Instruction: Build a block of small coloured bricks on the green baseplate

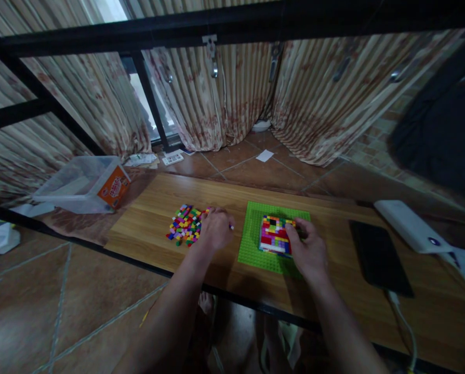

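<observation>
- The left hand (215, 228) is being held low over the wooden table (158, 228), just beside a pile of small bricks (185, 224).
- Its fingers are being curled in, and a tiny piece is being pinched at the fingertips (229, 226); its colour cannot be told.
- The pile of small bricks is being kept on the table to the left of the left hand, with many colours mixed together.
- The right hand (308, 249) is being rested on the right side of a block of joined bricks (274, 235).
- Its fingers are being pressed close together and bent onto the block's right edge; whether a loose brick is being held cannot be told.
- The block of joined bricks is being kept flat on a green base plate (255, 244), near the middle of the table.
- A dark flat phone (378, 257) is being left on the table to the right, with a cable (406, 322) joined to its near end.
- A white pack (409, 226) is being left behind the phone.
- A clear plastic box (82, 182) is being kept on the floor, beyond the table's left end.
</observation>
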A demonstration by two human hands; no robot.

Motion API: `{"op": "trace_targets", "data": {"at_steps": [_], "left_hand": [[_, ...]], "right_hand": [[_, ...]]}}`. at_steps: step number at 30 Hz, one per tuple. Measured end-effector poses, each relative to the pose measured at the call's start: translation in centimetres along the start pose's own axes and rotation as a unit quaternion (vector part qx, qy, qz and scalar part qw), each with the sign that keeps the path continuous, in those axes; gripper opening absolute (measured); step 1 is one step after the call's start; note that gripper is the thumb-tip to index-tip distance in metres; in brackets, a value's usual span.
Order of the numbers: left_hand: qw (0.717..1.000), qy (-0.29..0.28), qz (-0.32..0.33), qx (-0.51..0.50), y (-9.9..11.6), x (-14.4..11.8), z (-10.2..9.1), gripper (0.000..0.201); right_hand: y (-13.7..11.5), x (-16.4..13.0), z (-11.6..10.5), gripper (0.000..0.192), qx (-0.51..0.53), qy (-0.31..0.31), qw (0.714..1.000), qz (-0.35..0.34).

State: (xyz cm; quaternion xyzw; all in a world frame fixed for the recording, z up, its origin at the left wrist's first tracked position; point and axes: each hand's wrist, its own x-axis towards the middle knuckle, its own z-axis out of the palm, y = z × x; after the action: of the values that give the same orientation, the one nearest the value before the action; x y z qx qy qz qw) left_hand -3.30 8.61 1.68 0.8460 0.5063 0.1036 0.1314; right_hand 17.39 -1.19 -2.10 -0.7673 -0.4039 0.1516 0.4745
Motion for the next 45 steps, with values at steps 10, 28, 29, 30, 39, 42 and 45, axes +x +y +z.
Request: {"op": "trace_targets", "data": {"at_steps": [10, 28, 29, 30, 39, 42, 45], "left_hand": [[0.999, -0.001, 0.024, -0.027, 0.5, 0.4, 0.0, 0.020], [0.996, -0.015, 0.020, -0.090, 1.8, 0.8, 0.3, 0.024], [0.995, -0.018, 0.018, -0.092, 2.0, 0.8, 0.3, 0.024], [0.995, -0.021, 0.015, -0.094, 2.1, 0.7, 0.2, 0.025], [0.994, -0.029, 0.034, -0.098, 2.8, 0.5, 0.5, 0.031], [0.993, -0.034, 0.033, -0.106, 3.1, 0.5, 0.3, 0.031], [0.993, -0.034, 0.028, -0.111, 3.3, 0.4, 0.3, 0.031]], "right_hand": [[-0.3, 0.0, -0.1, 0.054, 0.006, 0.000, 1.000, 0.014], [-0.3, -0.1, 0.1, 0.049, 0.062, -0.004, 0.998, 0.012], [-0.3, -0.2, 0.2, 0.050, 0.073, -0.008, 0.997, 0.012], [-0.3, -0.2, 0.2, 0.050, 0.082, -0.011, 0.997, 0.011], [-0.4, -0.3, 0.3, 0.051, 0.091, -0.024, 0.995, 0.015], [-0.5, -0.3, 0.3, 0.052, 0.089, -0.019, 0.996, 0.021], [-0.4, -0.2, 0.4, 0.052, 0.091, -0.016, 0.995, 0.026]]}}
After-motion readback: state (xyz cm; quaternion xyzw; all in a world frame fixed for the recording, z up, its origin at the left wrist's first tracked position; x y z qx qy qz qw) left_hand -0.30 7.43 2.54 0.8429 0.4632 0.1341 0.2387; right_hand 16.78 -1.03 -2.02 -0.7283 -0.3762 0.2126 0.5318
